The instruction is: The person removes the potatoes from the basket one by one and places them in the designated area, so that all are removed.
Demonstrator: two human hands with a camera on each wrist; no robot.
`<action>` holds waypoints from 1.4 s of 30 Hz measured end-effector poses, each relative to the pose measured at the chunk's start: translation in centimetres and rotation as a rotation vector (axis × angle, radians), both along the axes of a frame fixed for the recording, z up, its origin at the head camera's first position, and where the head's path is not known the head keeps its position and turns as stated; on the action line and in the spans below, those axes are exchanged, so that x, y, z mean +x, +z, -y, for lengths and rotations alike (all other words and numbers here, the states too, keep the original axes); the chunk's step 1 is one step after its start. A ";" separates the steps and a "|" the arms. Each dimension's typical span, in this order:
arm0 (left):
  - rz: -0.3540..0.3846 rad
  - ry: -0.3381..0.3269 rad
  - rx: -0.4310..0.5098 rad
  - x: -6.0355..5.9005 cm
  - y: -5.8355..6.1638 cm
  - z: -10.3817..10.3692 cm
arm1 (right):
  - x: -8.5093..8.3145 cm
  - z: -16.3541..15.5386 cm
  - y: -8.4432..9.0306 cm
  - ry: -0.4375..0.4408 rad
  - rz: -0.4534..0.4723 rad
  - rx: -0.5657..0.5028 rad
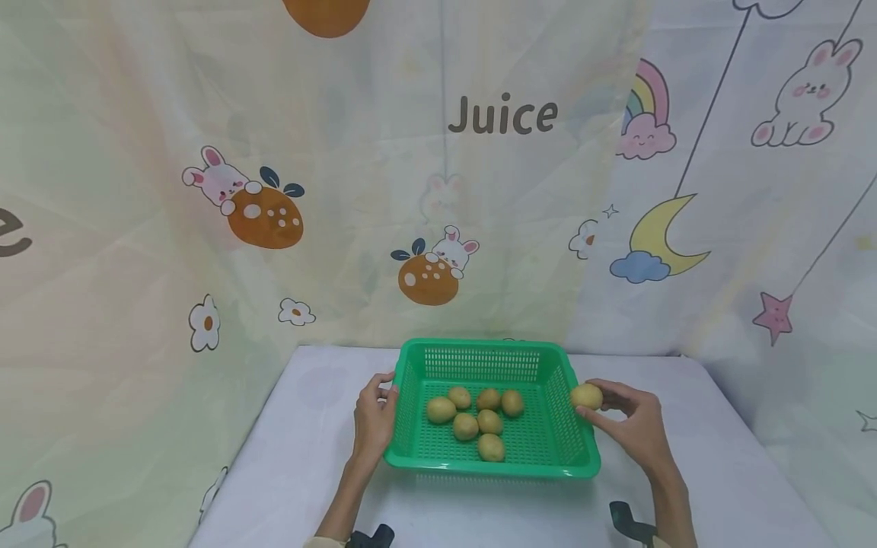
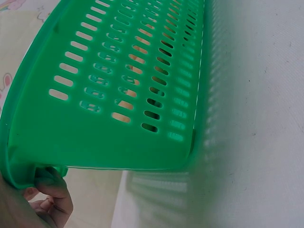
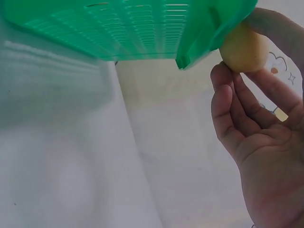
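Right hand just outside the right wall of the green basket, fingertips pinching a small yellowish potato. Potato held at rim height, touching or nearly touching the rim's outer edge, thumb on the far side and fingers curled beneath. Same grip seen from the right wrist view: potato pressed against the basket's corner, fingers cupped under it, palm open toward the camera.

Left hand on the opposite side, gripping the basket's left rim, thumb over the top edge and fingers hooked under the lip. Confirmed from the left wrist view: curled fingers tucked beneath the rim of the slotted wall.

Inside the basket, seven more potatoes clustered near the centre of the perforated floor, well apart from the held one. Basket resting on a pale table, toward its far edge.

Readable on the backdrop cloth behind: the word "Juice" in dark letters, directly above the basket; a lone cut-off letter "e" at the far left edge. Elsewhere cartoon rabbits, oranges, a rainbow, moon and star, without further wording.
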State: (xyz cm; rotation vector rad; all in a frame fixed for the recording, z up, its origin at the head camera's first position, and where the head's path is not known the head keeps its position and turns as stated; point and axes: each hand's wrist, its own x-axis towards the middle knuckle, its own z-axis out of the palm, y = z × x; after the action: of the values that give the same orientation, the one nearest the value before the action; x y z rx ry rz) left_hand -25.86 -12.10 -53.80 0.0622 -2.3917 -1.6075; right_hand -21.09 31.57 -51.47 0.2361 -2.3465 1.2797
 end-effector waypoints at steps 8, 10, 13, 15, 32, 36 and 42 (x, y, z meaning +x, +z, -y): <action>-0.006 -0.001 0.002 -0.2 0.2 0.0 | -0.3 -0.7 -0.4 -0.033 -0.024 -0.095; -0.008 0.002 0.001 -0.2 0.2 0.0 | -0.4 -0.8 -0.5 -0.051 -0.025 -0.106; -0.009 0.005 -0.002 -0.3 0.2 0.0 | -0.5 -1.0 -0.7 -0.086 -0.018 -0.122; -0.010 0.006 -0.003 -0.3 0.2 0.0 | -0.5 -1.1 -0.8 -0.117 -0.013 -0.126; -0.033 0.021 -0.020 -0.4 0.1 0.0 | -1.8 -1.7 -2.3 -0.255 0.030 -0.119; -0.018 0.020 -0.026 -0.3 -0.1 0.0 | -1.9 -1.6 -2.9 -0.281 0.062 -0.115; -0.002 0.015 -0.022 -0.2 -0.2 0.0 | -2.0 -1.4 -3.6 -0.298 0.085 -0.115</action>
State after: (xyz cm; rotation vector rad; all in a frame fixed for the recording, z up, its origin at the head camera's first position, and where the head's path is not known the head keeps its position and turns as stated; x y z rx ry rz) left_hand -26.01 -12.10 -54.03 0.0746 -2.4009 -1.5740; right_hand -23.05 32.96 -55.05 -0.2012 -2.2618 1.2903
